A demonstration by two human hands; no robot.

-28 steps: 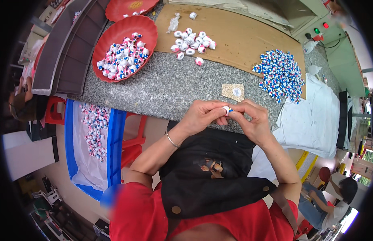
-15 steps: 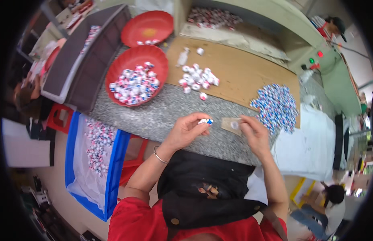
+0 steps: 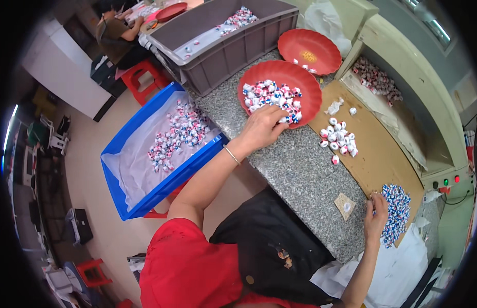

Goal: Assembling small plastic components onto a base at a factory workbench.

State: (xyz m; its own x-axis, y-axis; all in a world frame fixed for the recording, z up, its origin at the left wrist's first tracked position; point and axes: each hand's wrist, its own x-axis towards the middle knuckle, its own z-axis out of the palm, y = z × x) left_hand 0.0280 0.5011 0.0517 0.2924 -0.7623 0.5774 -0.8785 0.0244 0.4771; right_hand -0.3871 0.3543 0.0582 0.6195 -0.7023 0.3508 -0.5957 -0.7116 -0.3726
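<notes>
Both hands have moved apart since the earlier frame, the left hand [image 3: 263, 126] to the filled red dish [image 3: 311, 95], the right hand [image 3: 376, 215] well right of it. Left of this dish are one blue crate [image 3: 172, 179] and one grey bin [image 3: 243, 54]. The left hand arches palm-down over its near rim, fingers bent toward many patterned balls [image 3: 269, 92]; any grasp is hidden. Right of it come a second red dish [image 3: 320, 43], over a dozen white balls [image 3: 341, 137] and one tan patch [image 3: 345, 205]. Farther lower right, the right hand curls at one heap of small blue-and-white pieces [image 3: 396, 208]; its hold cannot be told.
</notes>
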